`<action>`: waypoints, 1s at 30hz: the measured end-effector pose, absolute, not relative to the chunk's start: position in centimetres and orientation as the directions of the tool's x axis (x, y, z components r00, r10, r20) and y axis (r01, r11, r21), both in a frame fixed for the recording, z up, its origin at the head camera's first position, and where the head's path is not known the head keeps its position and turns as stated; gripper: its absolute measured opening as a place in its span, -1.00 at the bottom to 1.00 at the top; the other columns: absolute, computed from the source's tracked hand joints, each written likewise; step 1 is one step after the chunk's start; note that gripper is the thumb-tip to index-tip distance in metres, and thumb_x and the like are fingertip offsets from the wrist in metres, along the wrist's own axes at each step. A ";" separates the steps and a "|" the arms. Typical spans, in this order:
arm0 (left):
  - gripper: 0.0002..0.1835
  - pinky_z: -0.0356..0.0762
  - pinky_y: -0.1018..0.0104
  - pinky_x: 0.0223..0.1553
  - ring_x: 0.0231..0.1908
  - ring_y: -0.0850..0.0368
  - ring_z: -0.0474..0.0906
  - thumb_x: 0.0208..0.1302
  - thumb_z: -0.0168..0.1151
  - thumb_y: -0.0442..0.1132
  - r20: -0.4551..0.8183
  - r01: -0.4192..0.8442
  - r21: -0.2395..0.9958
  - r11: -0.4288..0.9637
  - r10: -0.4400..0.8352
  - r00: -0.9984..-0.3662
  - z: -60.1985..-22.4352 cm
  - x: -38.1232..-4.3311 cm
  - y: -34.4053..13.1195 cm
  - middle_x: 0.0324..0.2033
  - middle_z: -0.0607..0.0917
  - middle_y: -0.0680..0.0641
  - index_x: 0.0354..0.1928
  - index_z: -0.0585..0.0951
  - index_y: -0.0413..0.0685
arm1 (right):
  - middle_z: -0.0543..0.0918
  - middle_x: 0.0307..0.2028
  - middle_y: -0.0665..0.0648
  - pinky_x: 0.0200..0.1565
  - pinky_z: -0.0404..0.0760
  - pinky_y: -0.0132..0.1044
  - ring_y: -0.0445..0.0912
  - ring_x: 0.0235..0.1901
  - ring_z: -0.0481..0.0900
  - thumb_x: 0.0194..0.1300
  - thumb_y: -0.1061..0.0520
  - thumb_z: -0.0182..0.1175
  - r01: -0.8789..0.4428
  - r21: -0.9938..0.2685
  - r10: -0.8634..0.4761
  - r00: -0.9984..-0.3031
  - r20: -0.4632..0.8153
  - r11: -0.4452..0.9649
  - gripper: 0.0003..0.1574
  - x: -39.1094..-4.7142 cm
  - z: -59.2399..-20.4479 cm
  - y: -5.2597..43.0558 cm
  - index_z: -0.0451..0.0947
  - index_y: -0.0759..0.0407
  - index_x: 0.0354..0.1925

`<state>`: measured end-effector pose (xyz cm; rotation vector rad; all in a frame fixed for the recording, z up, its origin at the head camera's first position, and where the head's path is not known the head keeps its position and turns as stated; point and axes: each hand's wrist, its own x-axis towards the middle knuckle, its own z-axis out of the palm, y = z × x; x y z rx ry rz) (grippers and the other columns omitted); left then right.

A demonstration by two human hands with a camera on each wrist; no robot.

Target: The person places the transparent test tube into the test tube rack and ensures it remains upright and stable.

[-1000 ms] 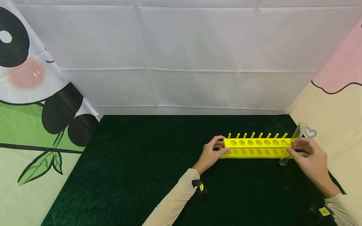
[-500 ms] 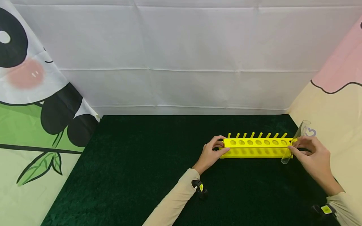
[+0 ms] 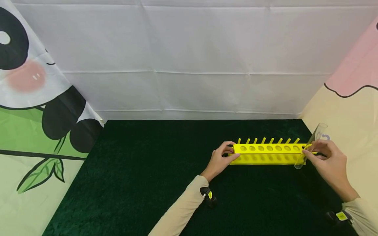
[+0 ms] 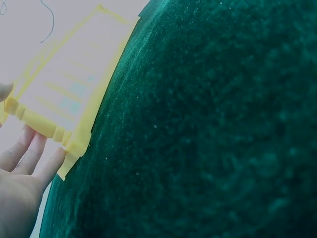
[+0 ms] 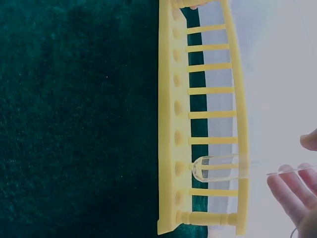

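Observation:
A yellow test tube rack [image 3: 265, 159] stands lengthwise on the dark green cloth, with a row of round holes along its top bar and a row of pegs behind. My left hand [image 3: 220, 160] grips its left end; in the left wrist view the fingers [image 4: 49, 166] lie against the end post. At the rack's right end my right hand [image 3: 329, 164] pinches a clear glass test tube [image 3: 319, 132], tilted with its mouth up and to the right. The tube's rounded bottom [image 5: 198, 169] overlaps the gap between the rack's two bars in the right wrist view.
Dark green cloth [image 3: 153, 183] covers the table. A white curtain [image 3: 189, 65] hangs behind, with a panda-print cloth [image 3: 32, 85] on the left and a cream and pink one [image 3: 354, 124] on the right. Each wrist wears a small black camera strap.
My right hand has shifted slightly to the right, raising the test tube a little along its tilt. The left hand and the rack have stayed in place.

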<state>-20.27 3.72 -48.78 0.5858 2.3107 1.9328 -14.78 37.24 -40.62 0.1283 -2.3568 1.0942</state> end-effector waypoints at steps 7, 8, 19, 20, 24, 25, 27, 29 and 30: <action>-0.55 0.53 0.38 -0.11 -0.04 0.19 0.53 0.25 0.26 -0.06 0.181 0.237 0.961 0.141 0.325 -0.928 -48.9 -20.4 3.9 -0.04 0.55 0.08 0.16 0.39 0.27 | 0.53 -0.33 -0.12 -0.36 0.42 -0.74 -0.43 -0.34 0.48 -0.02 0.42 0.38 -0.290 -0.683 0.151 -0.848 0.508 0.670 -0.47 -15.0 -40.5 37.5 0.42 0.38 -0.06; -0.55 0.53 0.37 -0.11 -0.04 0.19 0.53 0.25 0.26 -0.06 0.182 0.238 0.961 0.143 0.325 -0.928 -48.9 -20.5 3.9 -0.04 0.55 0.08 0.16 0.39 0.27 | 0.52 -0.33 -0.12 -0.36 0.42 -0.74 -0.43 -0.34 0.48 -0.01 0.42 0.38 -0.288 -0.684 0.153 -0.848 0.508 0.670 -0.47 -15.0 -40.4 37.6 0.41 0.38 -0.06; -0.55 0.52 0.39 -0.10 -0.04 0.23 0.52 0.25 0.26 -0.06 0.172 0.229 0.961 0.153 0.318 -0.932 -48.9 -20.4 4.0 -0.03 0.54 0.11 0.16 0.38 0.35 | 0.51 -0.32 -0.07 -0.32 0.41 -0.75 -0.41 -0.33 0.48 0.01 0.45 0.33 -0.282 -0.695 0.170 -0.846 0.505 0.661 -0.49 -15.1 -39.4 37.4 0.39 0.43 -0.05; -0.55 0.52 0.38 -0.10 -0.04 0.23 0.52 0.25 0.26 -0.05 0.170 0.228 0.961 0.155 0.318 -0.933 -48.9 -20.4 4.0 -0.03 0.54 0.11 0.16 0.38 0.33 | 0.51 -0.32 -0.08 -0.31 0.41 -0.75 -0.41 -0.33 0.47 0.02 0.45 0.33 -0.281 -0.695 0.172 -0.846 0.505 0.662 -0.49 -15.1 -39.2 37.4 0.38 0.43 -0.04; -0.51 0.52 0.38 -0.08 -0.05 0.27 0.51 0.26 0.25 -0.04 0.173 0.233 0.959 0.163 0.318 -0.932 -49.0 -20.4 4.0 -0.04 0.54 0.12 0.20 0.38 0.18 | 0.52 -0.30 -0.11 -0.29 0.40 -0.75 -0.41 -0.31 0.48 0.04 0.42 0.33 -0.268 -0.699 0.182 -0.849 0.497 0.663 -0.48 -15.2 -39.1 37.7 0.39 0.41 -0.01; -0.50 0.52 0.37 -0.08 -0.05 0.27 0.51 0.26 0.25 -0.04 0.174 0.235 0.958 0.164 0.318 -0.932 -49.0 -20.4 4.0 -0.04 0.54 0.11 0.21 0.38 0.15 | 0.52 -0.30 -0.11 -0.29 0.41 -0.75 -0.40 -0.31 0.48 0.04 0.41 0.33 -0.267 -0.702 0.183 -0.849 0.496 0.660 -0.48 -15.2 -39.1 37.8 0.39 0.41 -0.01; -0.50 0.52 0.37 -0.08 -0.05 0.27 0.51 0.26 0.25 -0.05 0.176 0.237 0.958 0.161 0.319 -0.931 -49.0 -20.4 4.0 -0.04 0.54 0.10 0.22 0.38 0.12 | 0.52 -0.29 -0.10 -0.29 0.41 -0.75 -0.40 -0.30 0.48 0.05 0.40 0.34 -0.267 -0.702 0.186 -0.847 0.498 0.661 -0.48 -15.2 -39.1 37.9 0.39 0.40 -0.01; -0.50 0.52 0.37 -0.08 -0.05 0.26 0.51 0.26 0.25 -0.05 0.178 0.237 0.959 0.157 0.320 -0.930 -48.9 -20.4 4.0 -0.04 0.54 0.10 0.21 0.38 0.12 | 0.51 -0.29 -0.10 -0.29 0.41 -0.74 -0.40 -0.30 0.48 0.05 0.39 0.34 -0.268 -0.696 0.188 -0.843 0.505 0.667 -0.49 -15.3 -39.0 38.0 0.40 0.39 -0.02; -0.50 0.52 0.38 -0.08 -0.05 0.27 0.51 0.26 0.25 -0.05 0.178 0.238 0.959 0.157 0.322 -0.930 -49.0 -20.4 4.0 -0.04 0.54 0.10 0.22 0.38 0.12 | 0.51 -0.29 -0.10 -0.28 0.41 -0.74 -0.40 -0.30 0.48 0.05 0.39 0.34 -0.267 -0.693 0.189 -0.841 0.507 0.670 -0.50 -15.3 -39.0 38.0 0.40 0.39 -0.03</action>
